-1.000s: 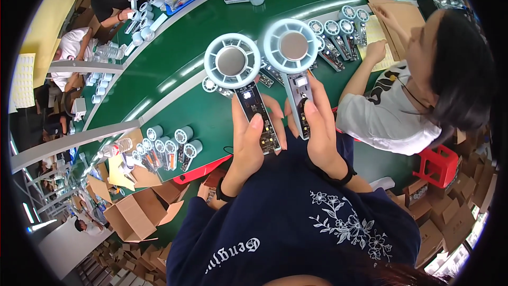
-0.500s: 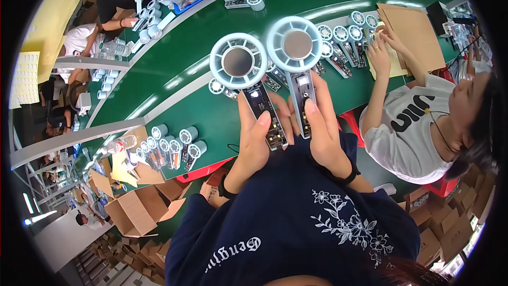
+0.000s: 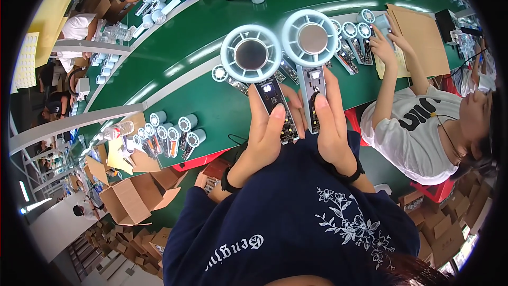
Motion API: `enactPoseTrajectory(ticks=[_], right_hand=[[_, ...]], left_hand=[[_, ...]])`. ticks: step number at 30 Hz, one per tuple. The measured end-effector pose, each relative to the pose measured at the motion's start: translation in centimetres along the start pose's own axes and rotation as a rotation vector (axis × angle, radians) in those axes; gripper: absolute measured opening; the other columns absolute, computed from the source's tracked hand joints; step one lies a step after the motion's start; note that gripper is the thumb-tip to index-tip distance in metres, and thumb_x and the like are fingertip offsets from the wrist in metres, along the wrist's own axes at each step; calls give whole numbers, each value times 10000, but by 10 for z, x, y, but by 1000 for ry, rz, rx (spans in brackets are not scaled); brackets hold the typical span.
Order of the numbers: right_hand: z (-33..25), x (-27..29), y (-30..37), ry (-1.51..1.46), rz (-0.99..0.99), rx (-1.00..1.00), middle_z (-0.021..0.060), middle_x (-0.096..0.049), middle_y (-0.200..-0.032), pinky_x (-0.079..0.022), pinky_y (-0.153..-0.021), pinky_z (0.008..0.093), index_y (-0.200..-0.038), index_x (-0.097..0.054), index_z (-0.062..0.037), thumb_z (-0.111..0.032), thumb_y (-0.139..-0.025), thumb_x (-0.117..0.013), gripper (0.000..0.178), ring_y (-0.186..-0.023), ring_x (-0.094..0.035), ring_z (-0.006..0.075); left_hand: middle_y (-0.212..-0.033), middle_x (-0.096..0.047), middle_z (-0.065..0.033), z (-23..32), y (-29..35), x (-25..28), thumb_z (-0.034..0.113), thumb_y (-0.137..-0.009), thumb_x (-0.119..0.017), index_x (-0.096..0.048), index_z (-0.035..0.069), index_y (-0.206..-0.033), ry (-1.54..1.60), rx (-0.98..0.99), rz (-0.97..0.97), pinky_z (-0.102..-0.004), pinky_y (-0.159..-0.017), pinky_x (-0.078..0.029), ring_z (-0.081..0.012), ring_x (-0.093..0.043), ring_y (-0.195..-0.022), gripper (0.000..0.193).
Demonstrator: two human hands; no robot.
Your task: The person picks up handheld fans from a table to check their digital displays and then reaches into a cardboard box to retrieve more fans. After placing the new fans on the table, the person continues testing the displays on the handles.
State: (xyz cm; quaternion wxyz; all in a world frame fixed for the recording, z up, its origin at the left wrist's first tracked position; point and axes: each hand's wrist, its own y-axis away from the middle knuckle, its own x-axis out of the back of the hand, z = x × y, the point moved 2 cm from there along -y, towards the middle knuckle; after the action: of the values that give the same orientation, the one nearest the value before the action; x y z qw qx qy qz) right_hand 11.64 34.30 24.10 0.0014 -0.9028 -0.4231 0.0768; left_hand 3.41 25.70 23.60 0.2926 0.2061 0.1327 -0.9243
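Observation:
Upright in my closed left hand (image 3: 267,135) is a handheld fan (image 3: 251,54) with a pale blue spoked ring, a dark grey centre disc and a bare circuit board along its handle. My right hand (image 3: 330,132) grips a second, similar handheld fan (image 3: 313,38), whose disc is paler. Each thumb presses on the middle of its board, and a white light glows on both boards above the thumbs. The two heads are side by side, almost touching. Other fingers wrap behind the handles, partly hidden. Just behind the left fan, another fan (image 3: 219,73) lies on the green table.
A group of unfinished fans (image 3: 172,134) stands at the left of the green table (image 3: 211,111), near a plastic bottle (image 3: 123,128). At right, a co-worker's hands (image 3: 383,47) work beside more fans (image 3: 350,30) and cardboard sheets (image 3: 418,37). An opened carton (image 3: 127,198) sits lower left.
Both fans and my hands have shifted slightly right and up in the view. The left fan's disc looks darker. At right, the co-worker's hands have moved and spread around a pale blue thing.

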Motion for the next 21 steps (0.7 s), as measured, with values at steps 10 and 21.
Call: enactPoseTrajectory(ticks=[10, 21], right_hand=[[-3, -4, 8, -23, 33, -17, 62, -512, -935, -380, -701, 206, -1361, -268, 25, -269, -968, -313, 493, -771, -461, 84], [-4, 4, 14, -115, 6, -68, 71, -492, -1028, -379, -691, 190, -1396, -230, 39, -253, -968, -314, 524, -760, -458, 71]], left_hand=[[-945, -487, -178, 3, 5, 1, 215, -939, -388, -191, 11, -1159, 72, 68, -9, -301, -534, -486, -195, -552, -547, 359], [-956, -493, -180, 1, 6, -6, 218, -941, -386, -162, 2, -1230, 22, 78, -36, -295, -529, -479, -198, -550, -543, 425]])
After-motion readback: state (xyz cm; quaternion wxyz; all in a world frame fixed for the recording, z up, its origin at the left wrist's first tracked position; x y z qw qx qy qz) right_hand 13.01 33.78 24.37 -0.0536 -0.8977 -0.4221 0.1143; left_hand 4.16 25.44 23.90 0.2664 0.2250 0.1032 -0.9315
